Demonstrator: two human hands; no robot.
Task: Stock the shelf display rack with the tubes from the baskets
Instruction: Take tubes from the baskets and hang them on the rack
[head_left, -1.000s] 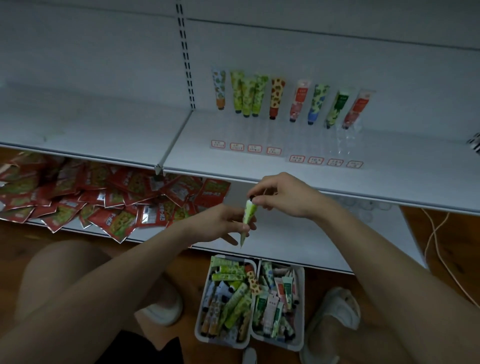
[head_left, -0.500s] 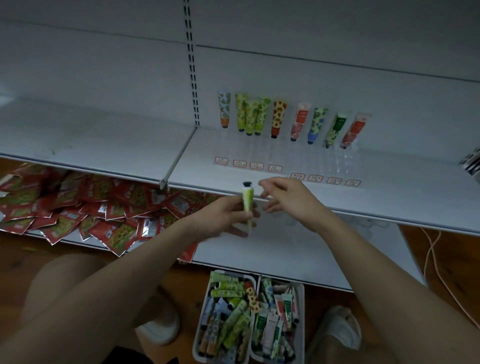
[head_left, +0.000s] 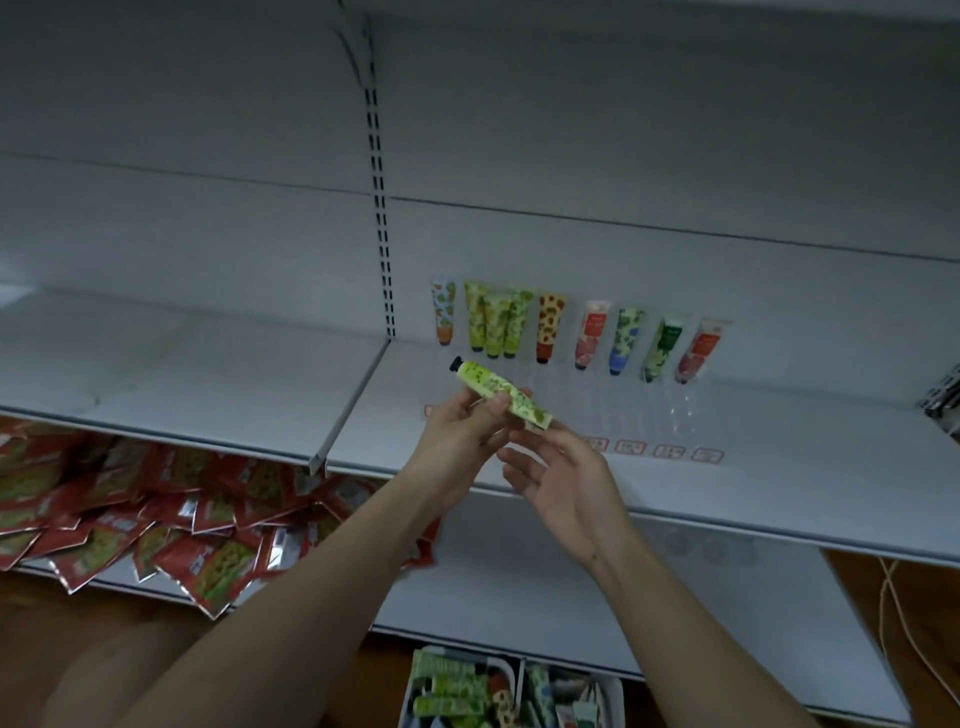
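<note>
White baskets (head_left: 506, 670) full of tubes (head_left: 447, 691), below the shelf (head_left: 779, 499).

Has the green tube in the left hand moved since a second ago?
Yes. The green tube has risen from below the shelf edge to above it, toward the display rack, and tipped from upright to slanted, gripped by the left hand.

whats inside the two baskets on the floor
Both baskets hold loose tubes, mostly green on the left, mixed colours on the right. Their lower parts are cut off by the frame.
</note>
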